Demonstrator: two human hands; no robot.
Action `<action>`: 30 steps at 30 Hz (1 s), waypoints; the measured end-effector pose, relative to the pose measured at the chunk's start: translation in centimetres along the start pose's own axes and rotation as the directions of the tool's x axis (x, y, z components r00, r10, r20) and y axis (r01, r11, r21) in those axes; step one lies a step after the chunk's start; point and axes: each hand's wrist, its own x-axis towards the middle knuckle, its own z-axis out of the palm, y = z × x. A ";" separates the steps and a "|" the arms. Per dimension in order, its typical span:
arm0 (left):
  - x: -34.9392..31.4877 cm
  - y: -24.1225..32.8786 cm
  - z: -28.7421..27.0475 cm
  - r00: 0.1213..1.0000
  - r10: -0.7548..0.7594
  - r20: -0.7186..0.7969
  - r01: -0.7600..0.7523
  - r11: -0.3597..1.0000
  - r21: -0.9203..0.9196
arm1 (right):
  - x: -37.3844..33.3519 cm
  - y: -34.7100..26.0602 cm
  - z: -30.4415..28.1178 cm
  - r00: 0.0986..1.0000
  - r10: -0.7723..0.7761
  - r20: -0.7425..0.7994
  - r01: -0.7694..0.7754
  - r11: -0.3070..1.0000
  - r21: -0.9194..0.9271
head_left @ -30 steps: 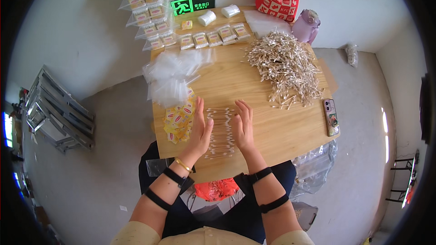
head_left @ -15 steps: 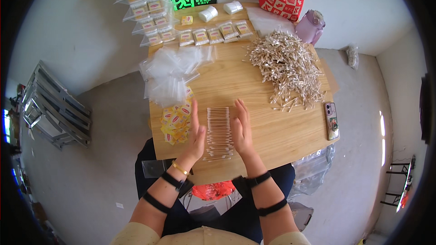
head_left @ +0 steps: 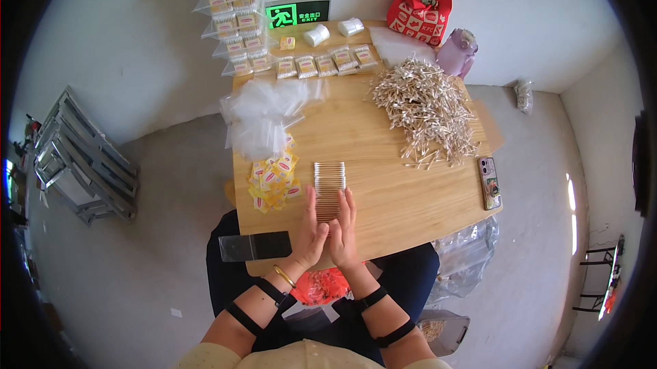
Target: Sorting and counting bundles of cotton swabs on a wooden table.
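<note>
Cotton swabs lie side by side in a neat column on the wooden table in front of me. My left hand rests along the left side of the column's near part, fingers stretched forward. Opposite it, my right hand lies along the right side, its fingers also straight. Both thumbs come together over the near end, hiding the swabs there. Just left of the column is a scattered heap of small yellow-and-white cards. A large loose heap of cotton swabs covers the table's far right.
Clear plastic bags are piled at the left. Filled swab packs line the back beside a tall bagged stack. A phone lies at the right edge, a purple jug and red bag behind the heap.
Both hands have moved nearer to me and closer together, from apart beside the column to against its near end. The near swabs are now drawn up and covered by my hands.
</note>
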 end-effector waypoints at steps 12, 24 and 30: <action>4.2 -0.8 -0.5 1.000 -0.015 -0.009 0.015 1.000 -0.015 | 4.9 2.0 -0.9 0.999 -0.028 0.022 0.028 1.000 -0.002; 1.2 1.5 -3.2 0.990 0.143 0.015 -0.126 0.814 0.566 | 6.0 0.6 -3.9 0.988 -0.132 0.085 0.157 0.855 -0.495; -0.2 0.4 -2.5 0.992 0.065 0.108 -0.126 0.590 0.797 | 8.4 0.4 -3.0 0.922 -0.217 0.320 0.375 0.703 -0.604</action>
